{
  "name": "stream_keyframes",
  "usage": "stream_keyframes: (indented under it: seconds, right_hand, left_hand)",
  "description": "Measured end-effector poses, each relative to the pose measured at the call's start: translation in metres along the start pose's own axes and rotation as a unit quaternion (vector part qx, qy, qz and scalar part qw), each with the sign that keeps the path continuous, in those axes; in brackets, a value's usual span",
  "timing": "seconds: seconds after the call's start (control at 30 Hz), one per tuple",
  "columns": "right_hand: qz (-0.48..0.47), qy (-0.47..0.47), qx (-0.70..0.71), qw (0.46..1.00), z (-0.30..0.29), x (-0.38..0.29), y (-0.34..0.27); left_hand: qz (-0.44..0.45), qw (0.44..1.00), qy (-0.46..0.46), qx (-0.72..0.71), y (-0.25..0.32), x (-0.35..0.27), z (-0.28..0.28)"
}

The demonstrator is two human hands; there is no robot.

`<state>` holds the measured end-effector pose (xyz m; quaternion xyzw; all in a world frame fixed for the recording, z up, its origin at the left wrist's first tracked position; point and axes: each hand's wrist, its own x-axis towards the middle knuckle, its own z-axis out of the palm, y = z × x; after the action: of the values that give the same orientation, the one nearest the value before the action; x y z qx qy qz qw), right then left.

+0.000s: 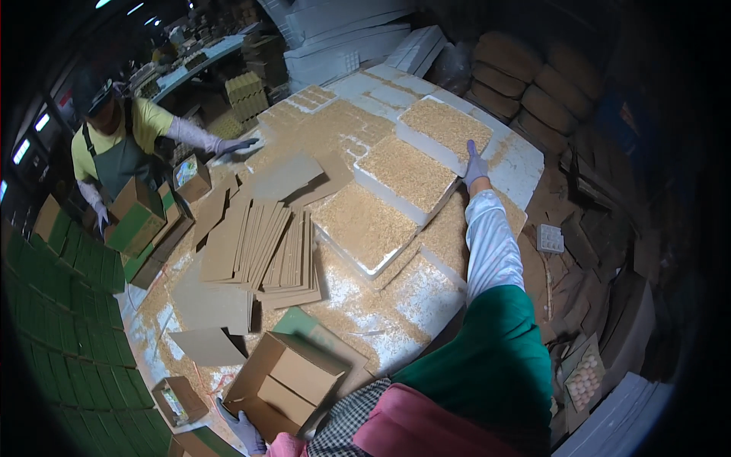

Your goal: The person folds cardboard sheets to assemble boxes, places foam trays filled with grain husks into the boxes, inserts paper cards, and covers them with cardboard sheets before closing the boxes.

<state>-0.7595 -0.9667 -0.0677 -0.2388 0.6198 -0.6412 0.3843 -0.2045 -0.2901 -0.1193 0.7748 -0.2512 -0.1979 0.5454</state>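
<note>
My left hand [243, 428], in a grey-purple glove, holds the near lower edge of an open, empty cardboard box [294, 383]. My right arm reaches far forward; my right hand [475, 165], gloved too, rests on the near right corner of a white foam tray [442, 128] filled with wood shavings, its fingers over the rim. Two more such trays, a middle one [406, 174] and a nearer one [365, 228], stand in a stepped row beside it. Loose flat cardboard sheets [274, 245] lie fanned left of the trays. A green-printed flat carton [320, 337] lies behind the open box.
A co-worker [128, 143] stands across at the left, one gloved hand by a green carton [137, 220]. Small boxes with packets [180, 401] stand at the table's left side. Green cartons [68, 320] line the left. An egg tray [583, 380] lies at lower right; stuffed sacks [505, 74] are stacked behind.
</note>
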Motion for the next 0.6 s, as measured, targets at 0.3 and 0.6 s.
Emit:
stream_keyframes:
  seconds: [0.3,0.6]
  right_hand:
    - [-0.025,-0.182,0.155,0.971,-0.141,-0.209,-0.009]
    - [-0.438,-0.579,-0.270,0.632,-0.108,-0.403,0.013]
  left_hand:
    - [0.023,0.976,0.013,0.216,0.038,0.004,0.025]
    - [-0.003,0.996,0.013,0.087,0.061,0.043,0.062]
